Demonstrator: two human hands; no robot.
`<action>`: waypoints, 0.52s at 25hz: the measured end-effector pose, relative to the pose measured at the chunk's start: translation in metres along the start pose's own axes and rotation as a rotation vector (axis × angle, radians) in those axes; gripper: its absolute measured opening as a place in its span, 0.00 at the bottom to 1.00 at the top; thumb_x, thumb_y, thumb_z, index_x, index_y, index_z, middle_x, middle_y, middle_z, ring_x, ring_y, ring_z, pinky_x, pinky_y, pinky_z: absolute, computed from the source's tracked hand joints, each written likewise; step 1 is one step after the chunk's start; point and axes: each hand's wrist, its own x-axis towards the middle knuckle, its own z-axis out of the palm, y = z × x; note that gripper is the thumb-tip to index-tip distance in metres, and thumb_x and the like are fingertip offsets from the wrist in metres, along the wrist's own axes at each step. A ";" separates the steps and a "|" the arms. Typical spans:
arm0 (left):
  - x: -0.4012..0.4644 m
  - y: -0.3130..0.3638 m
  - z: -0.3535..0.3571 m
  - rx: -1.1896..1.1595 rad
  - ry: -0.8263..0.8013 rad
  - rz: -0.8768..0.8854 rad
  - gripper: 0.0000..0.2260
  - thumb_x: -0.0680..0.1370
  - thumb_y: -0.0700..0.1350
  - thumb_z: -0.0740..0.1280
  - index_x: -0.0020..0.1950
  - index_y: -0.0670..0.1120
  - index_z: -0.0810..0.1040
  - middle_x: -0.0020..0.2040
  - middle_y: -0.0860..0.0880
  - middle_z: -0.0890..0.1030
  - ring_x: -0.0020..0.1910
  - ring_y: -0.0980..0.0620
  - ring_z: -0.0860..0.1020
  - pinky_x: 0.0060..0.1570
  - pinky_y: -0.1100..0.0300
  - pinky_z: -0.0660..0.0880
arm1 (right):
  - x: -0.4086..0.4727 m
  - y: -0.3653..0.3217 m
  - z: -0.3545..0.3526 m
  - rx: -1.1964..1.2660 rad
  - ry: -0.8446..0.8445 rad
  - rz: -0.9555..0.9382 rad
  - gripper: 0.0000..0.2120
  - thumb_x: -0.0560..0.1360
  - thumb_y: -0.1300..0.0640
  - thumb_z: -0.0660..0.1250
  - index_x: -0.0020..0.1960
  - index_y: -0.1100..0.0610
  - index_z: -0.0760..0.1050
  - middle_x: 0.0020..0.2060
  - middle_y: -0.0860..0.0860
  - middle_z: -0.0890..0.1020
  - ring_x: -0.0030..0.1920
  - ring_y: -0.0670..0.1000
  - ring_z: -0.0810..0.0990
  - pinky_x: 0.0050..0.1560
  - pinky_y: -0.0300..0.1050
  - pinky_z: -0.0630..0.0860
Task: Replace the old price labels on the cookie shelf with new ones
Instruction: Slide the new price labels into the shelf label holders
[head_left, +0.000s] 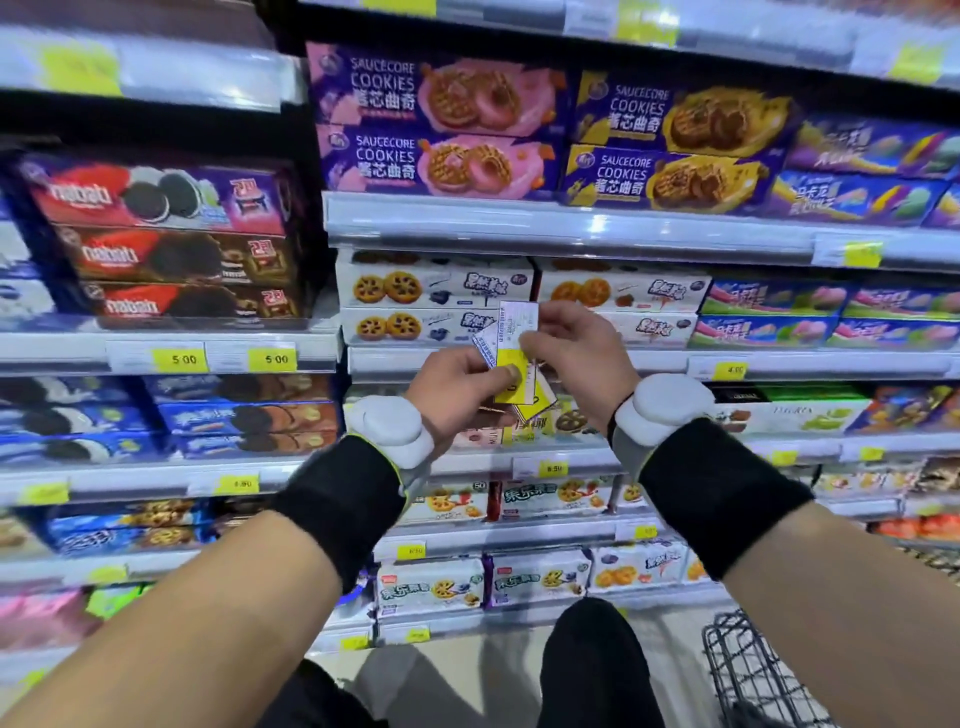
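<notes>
Both hands, left hand (457, 382) and right hand (576, 348), pinch a fanned stack of labels (511, 358) mid-air, sorting, while the shelf rail (571, 234) straight ahead looks mostly bare, so plenty left.

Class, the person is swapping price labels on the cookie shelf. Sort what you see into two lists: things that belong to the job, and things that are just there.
Belongs to the job:
left hand
right hand
bunch of labels
shelf strip
yellow price tags

Just there:
wire basket
wrist bands
</notes>
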 end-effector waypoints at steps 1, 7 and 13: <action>0.000 0.002 -0.005 -0.006 0.031 0.020 0.07 0.77 0.36 0.67 0.39 0.42 0.77 0.30 0.50 0.81 0.30 0.49 0.78 0.28 0.62 0.78 | 0.000 -0.002 0.005 -0.025 -0.012 -0.025 0.09 0.67 0.54 0.71 0.47 0.51 0.80 0.42 0.53 0.85 0.42 0.52 0.82 0.49 0.54 0.80; 0.003 0.006 -0.021 -0.132 0.119 0.050 0.06 0.77 0.41 0.68 0.39 0.45 0.80 0.32 0.48 0.81 0.30 0.50 0.78 0.30 0.59 0.78 | 0.007 -0.013 0.021 -0.176 -0.035 -0.077 0.08 0.73 0.56 0.69 0.35 0.51 0.77 0.26 0.43 0.77 0.29 0.45 0.74 0.36 0.47 0.74; 0.003 0.013 -0.025 -0.245 0.144 0.029 0.08 0.81 0.45 0.60 0.51 0.47 0.78 0.39 0.46 0.82 0.36 0.48 0.80 0.35 0.56 0.77 | 0.012 -0.017 0.039 -0.194 -0.050 -0.144 0.12 0.74 0.54 0.69 0.37 0.62 0.75 0.28 0.50 0.73 0.31 0.49 0.70 0.36 0.46 0.68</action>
